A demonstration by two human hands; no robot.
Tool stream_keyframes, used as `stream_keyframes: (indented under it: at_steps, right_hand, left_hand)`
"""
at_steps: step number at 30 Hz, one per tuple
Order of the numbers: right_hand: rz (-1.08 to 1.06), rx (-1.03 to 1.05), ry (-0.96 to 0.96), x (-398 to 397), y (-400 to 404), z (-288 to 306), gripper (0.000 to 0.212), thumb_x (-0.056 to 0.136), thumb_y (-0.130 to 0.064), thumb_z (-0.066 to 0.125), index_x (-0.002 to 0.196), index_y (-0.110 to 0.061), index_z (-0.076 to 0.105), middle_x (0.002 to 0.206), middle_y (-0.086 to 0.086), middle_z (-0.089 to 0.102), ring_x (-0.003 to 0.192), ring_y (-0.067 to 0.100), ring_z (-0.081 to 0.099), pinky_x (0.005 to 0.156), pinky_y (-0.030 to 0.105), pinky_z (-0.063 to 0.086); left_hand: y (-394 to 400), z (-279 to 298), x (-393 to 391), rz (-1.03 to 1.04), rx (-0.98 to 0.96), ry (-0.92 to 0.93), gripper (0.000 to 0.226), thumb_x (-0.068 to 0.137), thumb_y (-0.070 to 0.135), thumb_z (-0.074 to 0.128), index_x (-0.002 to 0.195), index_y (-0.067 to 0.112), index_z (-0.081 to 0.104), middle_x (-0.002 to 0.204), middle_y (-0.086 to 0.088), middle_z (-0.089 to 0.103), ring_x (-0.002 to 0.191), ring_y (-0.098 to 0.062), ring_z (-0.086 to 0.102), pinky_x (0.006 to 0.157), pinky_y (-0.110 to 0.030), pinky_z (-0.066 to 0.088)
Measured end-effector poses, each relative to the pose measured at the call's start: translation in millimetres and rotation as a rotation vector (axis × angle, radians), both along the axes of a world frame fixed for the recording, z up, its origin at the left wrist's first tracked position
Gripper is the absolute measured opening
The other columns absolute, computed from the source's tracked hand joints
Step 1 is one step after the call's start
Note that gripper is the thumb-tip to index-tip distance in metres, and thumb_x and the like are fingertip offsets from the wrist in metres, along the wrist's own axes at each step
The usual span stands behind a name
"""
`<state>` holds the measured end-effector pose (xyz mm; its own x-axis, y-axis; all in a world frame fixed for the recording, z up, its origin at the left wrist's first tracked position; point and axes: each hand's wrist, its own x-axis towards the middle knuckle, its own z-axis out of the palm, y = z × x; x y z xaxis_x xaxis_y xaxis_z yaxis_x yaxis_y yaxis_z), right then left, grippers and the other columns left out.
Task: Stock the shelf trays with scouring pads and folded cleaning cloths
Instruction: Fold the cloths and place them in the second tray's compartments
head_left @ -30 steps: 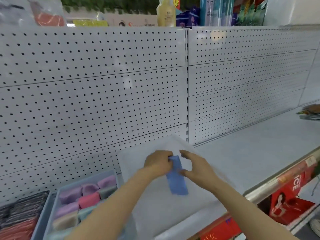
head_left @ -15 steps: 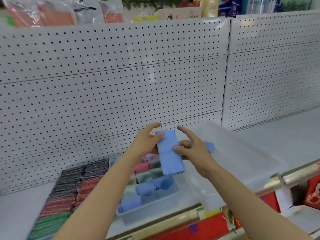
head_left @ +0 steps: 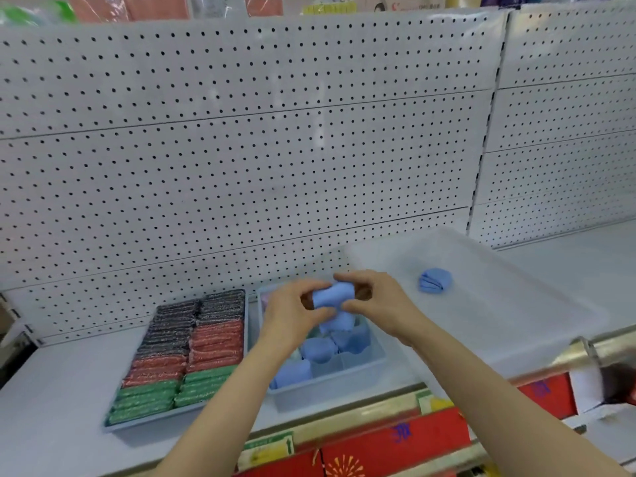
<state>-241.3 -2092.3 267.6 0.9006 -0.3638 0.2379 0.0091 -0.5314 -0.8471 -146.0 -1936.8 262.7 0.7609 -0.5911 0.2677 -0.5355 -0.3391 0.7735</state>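
1. The left hand [head_left: 292, 315] and the right hand [head_left: 382, 301] meet above the blue-grey tray [head_left: 344, 383], and both hold one blue cloth [head_left: 335, 297] between them.
2. Each hand's grip is narrow, its fingers curled round an end of the cloth; the lower part of the cloth hangs down toward the tray.
3. Below the hands, the tray holds rolled blue cloths [head_left: 318, 349] at its front; the pieces further back are mostly hidden by the hands.
4. Just left of it, a flat tray [head_left: 151, 423] carries scouring pads [head_left: 186, 352] in two columns: black at the back, red in the middle, green at the front.
5. To the right lies a clear plastic sheet [head_left: 481, 304], with one more folded blue cloth [head_left: 434, 280] resting on it, well apart from the hands.
6. Everything sits on a white shelf [head_left: 51, 390] backed by a pegboard wall [head_left: 241, 149].
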Motion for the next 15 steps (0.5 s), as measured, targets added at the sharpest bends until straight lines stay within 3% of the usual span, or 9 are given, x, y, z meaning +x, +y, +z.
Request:
stream_keyframes:
  at_steps: [3,5,8,11,13,15]
  right_hand:
    - [0.061,-0.219,0.046,12,0,-9,0.040,0.075,-0.017,0.076,0.114,-0.022,0.069,0.106,0.000,0.046,0.095,0.010,0.051,0.078,0.012,0.042]
    - [0.123,-0.263,0.076,18,2,-13,0.041,0.071,-0.020,0.080,0.110,-0.021,0.068,0.110,-0.003,0.049,0.098,0.006,0.050,0.076,0.009,0.039]
    - [0.201,-0.349,0.142,24,7,-21,0.026,0.069,-0.017,0.079,0.092,-0.017,0.067,0.078,-0.007,0.058,0.069,0.002,0.050,0.064,0.018,0.037]
    - [0.235,-0.433,0.247,29,7,-38,0.020,0.070,-0.015,0.076,0.073,-0.020,0.057,0.060,-0.007,0.049,0.060,0.012,0.044,0.053,0.022,0.030]
    - [0.250,-0.497,0.320,32,7,-54,0.017,0.070,-0.014,0.074,0.074,-0.018,0.057,0.062,-0.005,0.047,0.066,0.017,0.044,0.055,0.028,0.029]
    - [0.254,-0.567,0.402,35,8,-67,0.015,0.073,-0.017,0.071,0.084,-0.018,0.062,0.076,0.000,0.055,0.074,0.018,0.046,0.058,0.030,0.030]
  left_hand:
    - [4,-9,6,0.039,0.044,-0.125,0.026,0.070,0.026,0.085,0.091,0.033,0.073,0.085,0.007,0.055,0.077,-0.014,0.058,0.071,-0.030,0.049]
    - [7,-16,11,0.038,0.044,-0.092,0.023,0.070,0.026,0.084,0.090,0.027,0.073,0.091,0.004,0.062,0.080,-0.015,0.062,0.074,-0.035,0.052]
    - [13,-31,12,0.016,0.080,-0.009,0.021,0.073,0.029,0.082,0.092,0.029,0.072,0.080,0.006,0.068,0.073,-0.016,0.063,0.068,-0.036,0.054]
    - [23,-54,16,-0.023,0.195,0.016,0.023,0.075,0.030,0.082,0.090,0.029,0.066,0.077,0.009,0.062,0.070,-0.011,0.056,0.061,-0.021,0.044]
    - [35,-70,20,-0.043,0.264,0.082,0.032,0.072,0.031,0.085,0.095,0.029,0.064,0.086,0.012,0.066,0.080,-0.007,0.061,0.069,-0.015,0.046]
    - [45,-82,21,-0.070,0.364,0.087,0.038,0.072,0.031,0.085,0.104,0.029,0.065,0.096,0.014,0.067,0.090,-0.004,0.063,0.079,-0.018,0.051]
